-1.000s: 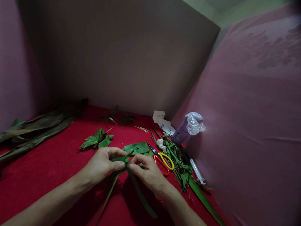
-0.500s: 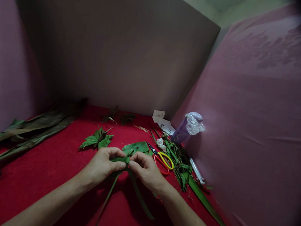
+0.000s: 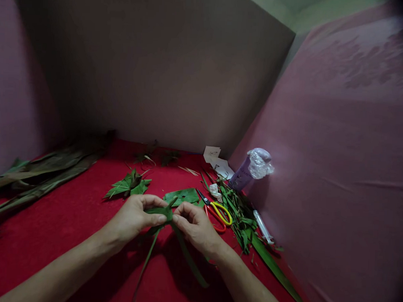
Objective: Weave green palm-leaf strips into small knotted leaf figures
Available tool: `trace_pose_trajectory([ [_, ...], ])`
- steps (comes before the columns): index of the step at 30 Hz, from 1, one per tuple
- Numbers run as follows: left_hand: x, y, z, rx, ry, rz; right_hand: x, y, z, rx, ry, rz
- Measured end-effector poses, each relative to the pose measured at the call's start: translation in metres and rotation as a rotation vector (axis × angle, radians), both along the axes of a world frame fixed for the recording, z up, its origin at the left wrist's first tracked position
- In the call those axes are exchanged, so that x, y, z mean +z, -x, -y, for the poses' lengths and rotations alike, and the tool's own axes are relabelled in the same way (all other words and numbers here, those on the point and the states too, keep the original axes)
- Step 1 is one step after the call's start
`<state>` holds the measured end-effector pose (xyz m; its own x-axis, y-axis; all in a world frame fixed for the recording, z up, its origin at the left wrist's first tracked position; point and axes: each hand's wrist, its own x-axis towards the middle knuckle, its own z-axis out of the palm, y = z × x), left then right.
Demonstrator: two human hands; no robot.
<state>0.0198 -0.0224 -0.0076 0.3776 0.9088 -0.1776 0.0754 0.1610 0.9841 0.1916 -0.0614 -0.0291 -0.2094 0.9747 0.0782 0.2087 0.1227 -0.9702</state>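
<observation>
Between my hands is a folded green leaf piece [image 3: 168, 213], held above the red cloth. My left hand [image 3: 138, 217] pinches its left side with thumb and fingers. The thumb and forefinger of my right hand [image 3: 193, 223] close on its right edge. Two long leaf strips hang down from it, a thin one [image 3: 147, 257] to the left and a wider one [image 3: 191, 263] to the right. A flat cut leaf piece [image 3: 181, 196] lies just beyond. Scissors [image 3: 218, 213] with one red and one yellow handle lie to the right of my right hand.
A heap of leaf scraps [image 3: 240, 218] lies on the red cloth [image 3: 70, 217] at right, with a syringe [image 3: 262, 226] beside it. Behind stands a purple cup [image 3: 243, 174] with clear plastic. Leaf pieces [image 3: 129, 186] and large dried leaves [image 3: 52, 172] lie at left. Thin sticks [image 3: 189, 171] lie farther back.
The folded leaf between my fingers has turned slightly, showing a broader face with its tip pointing up. My left thumb has shifted a little left, away from my right fingertips.
</observation>
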Motion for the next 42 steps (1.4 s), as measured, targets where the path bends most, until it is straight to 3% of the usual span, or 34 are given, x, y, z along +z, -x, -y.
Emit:
trace_pose_trajectory([
  [10,0.002,0.001,0.0,0.006,0.005,-0.006,0.01,-0.007,0.002,0.024,-0.021,0.144],
  [19,-0.003,0.0,-0.003,-0.003,-0.022,-0.005,0.007,-0.006,0.0,0.109,0.166,-0.084],
  [26,-0.006,0.001,0.0,-0.014,-0.05,-0.046,0.006,-0.004,-0.002,0.034,0.031,-0.034],
  [35,-0.008,-0.003,0.002,-0.014,0.082,0.047,0.005,-0.001,-0.002,0.022,0.102,-0.137],
  [42,-0.002,-0.001,0.002,0.009,0.095,0.065,0.006,-0.004,-0.001,0.002,0.076,-0.024],
])
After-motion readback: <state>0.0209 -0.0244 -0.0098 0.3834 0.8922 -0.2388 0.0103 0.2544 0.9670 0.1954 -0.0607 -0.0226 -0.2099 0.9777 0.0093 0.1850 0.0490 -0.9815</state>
